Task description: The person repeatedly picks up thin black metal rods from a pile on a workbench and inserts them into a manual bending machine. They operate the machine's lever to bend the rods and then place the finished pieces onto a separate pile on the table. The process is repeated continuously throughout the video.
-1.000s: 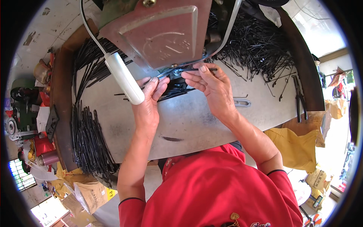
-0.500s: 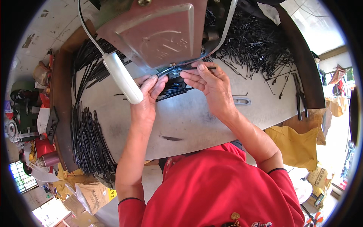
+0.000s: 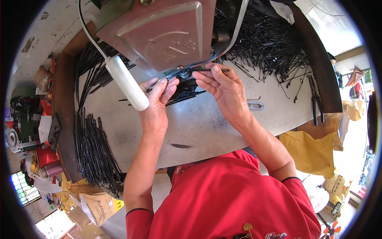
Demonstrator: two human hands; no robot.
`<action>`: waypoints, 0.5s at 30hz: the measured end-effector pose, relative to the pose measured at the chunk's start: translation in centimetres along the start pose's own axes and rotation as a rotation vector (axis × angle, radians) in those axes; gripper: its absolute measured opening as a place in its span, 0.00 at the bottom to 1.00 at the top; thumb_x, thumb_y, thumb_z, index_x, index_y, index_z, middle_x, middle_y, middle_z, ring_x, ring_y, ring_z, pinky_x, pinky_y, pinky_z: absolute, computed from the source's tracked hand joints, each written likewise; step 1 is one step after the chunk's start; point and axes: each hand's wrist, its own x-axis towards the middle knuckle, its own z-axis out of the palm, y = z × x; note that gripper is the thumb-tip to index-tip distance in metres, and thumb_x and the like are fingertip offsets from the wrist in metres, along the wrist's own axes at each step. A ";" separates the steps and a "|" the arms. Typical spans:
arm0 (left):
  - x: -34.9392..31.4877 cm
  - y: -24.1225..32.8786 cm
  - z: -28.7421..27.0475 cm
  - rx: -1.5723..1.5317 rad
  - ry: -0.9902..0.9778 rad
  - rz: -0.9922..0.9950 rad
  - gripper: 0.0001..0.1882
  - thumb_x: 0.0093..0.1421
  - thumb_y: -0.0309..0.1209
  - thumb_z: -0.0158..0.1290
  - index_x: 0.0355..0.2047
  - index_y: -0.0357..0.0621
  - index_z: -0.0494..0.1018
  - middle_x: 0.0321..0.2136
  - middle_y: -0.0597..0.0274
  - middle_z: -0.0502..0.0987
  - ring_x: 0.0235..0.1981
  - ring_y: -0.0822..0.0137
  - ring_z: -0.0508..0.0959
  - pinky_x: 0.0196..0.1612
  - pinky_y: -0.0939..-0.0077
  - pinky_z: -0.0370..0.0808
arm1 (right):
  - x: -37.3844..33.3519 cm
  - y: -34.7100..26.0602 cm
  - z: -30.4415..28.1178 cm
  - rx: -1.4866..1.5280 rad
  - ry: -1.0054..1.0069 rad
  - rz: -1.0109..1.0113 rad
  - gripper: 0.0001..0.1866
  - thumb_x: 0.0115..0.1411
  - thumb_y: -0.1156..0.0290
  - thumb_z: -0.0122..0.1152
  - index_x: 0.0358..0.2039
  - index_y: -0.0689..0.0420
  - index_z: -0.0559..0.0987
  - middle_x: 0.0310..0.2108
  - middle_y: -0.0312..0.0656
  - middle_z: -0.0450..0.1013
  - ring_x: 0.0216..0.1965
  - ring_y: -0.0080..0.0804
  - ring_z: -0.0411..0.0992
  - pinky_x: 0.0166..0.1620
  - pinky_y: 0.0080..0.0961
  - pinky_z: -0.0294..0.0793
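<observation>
Under a reddish-brown machine head (image 3: 167, 38), both my hands work close to a small round metal part (image 3: 184, 74). My left hand (image 3: 158, 93) pinches a thin dark rod with thumb and fingers, just left of that part. On the other side, my right hand (image 3: 223, 84) grips a thin black rod (image 3: 203, 70) between thumb and forefinger, its end poking out to the right. Whether both hands hold one same rod is hidden at the machine. Several black rods (image 3: 185, 97) lie on the table just below the metal part.
A white lamp tube (image 3: 127, 83) hangs by my left wrist. Black rods (image 3: 95, 149) are bundled at the table's left; a tangled heap (image 3: 266, 44) covers the far right. Pliers (image 3: 315, 101) lie near the right rim, and a grey slotted piece (image 3: 255, 105) beside my right wrist.
The view has shifted slightly, with the machine and lamp a little further left. Both my hands sit slightly further right and keep their pinches.
</observation>
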 end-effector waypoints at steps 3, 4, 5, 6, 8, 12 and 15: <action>0.0 0.2 0.0 0.017 -0.010 0.018 0.13 0.58 0.17 0.52 0.40 0.33 0.60 0.35 0.45 0.75 0.35 0.54 0.82 0.38 0.76 0.83 | 0.3 0.1 0.1 0.009 -0.021 0.002 0.13 0.66 0.67 0.50 0.42 0.66 0.68 0.41 0.54 0.73 0.44 0.42 0.76 0.48 0.31 0.78; 0.2 0.0 -0.1 -0.001 -0.010 0.003 0.13 0.58 0.17 0.52 0.40 0.33 0.60 0.35 0.45 0.75 0.35 0.54 0.82 0.38 0.76 0.83 | 0.4 0.2 0.0 0.024 -0.010 0.005 0.13 0.66 0.67 0.51 0.42 0.66 0.67 0.40 0.54 0.73 0.44 0.42 0.76 0.48 0.31 0.78; 0.3 0.0 -0.2 -0.018 -0.010 -0.012 0.12 0.58 0.17 0.52 0.40 0.33 0.61 0.35 0.45 0.75 0.35 0.54 0.82 0.38 0.76 0.83 | 0.5 0.4 -0.2 0.040 0.002 0.009 0.13 0.66 0.67 0.51 0.42 0.67 0.67 0.40 0.54 0.73 0.44 0.42 0.76 0.48 0.31 0.79; 0.3 0.0 -0.1 -0.029 -0.012 -0.026 0.12 0.58 0.17 0.52 0.39 0.33 0.61 0.35 0.45 0.75 0.35 0.54 0.82 0.38 0.76 0.83 | 0.6 0.6 -0.3 0.056 0.014 0.012 0.13 0.66 0.67 0.51 0.42 0.67 0.67 0.40 0.54 0.73 0.43 0.42 0.76 0.48 0.31 0.79; 0.4 -0.3 0.3 -0.052 -0.018 -0.056 0.11 0.58 0.18 0.52 0.38 0.32 0.62 0.34 0.45 0.75 0.35 0.54 0.82 0.38 0.77 0.83 | 0.6 0.7 -0.6 0.049 0.034 0.006 0.13 0.66 0.67 0.51 0.42 0.66 0.67 0.40 0.54 0.73 0.43 0.42 0.76 0.48 0.31 0.79; 0.6 -0.3 -0.4 -0.055 0.009 -0.079 0.10 0.58 0.17 0.52 0.38 0.33 0.63 0.34 0.46 0.76 0.35 0.54 0.82 0.38 0.77 0.83 | -0.1 0.4 0.2 -0.009 0.011 -0.021 0.13 0.66 0.67 0.51 0.41 0.66 0.67 0.40 0.54 0.73 0.43 0.42 0.76 0.47 0.31 0.79; 0.1 0.2 -0.1 -0.026 0.018 -0.028 0.10 0.58 0.17 0.52 0.37 0.33 0.63 0.34 0.46 0.76 0.35 0.54 0.82 0.38 0.77 0.83 | -0.1 0.1 0.5 0.003 0.005 -0.012 0.13 0.66 0.67 0.50 0.41 0.66 0.67 0.41 0.54 0.73 0.43 0.42 0.76 0.47 0.31 0.79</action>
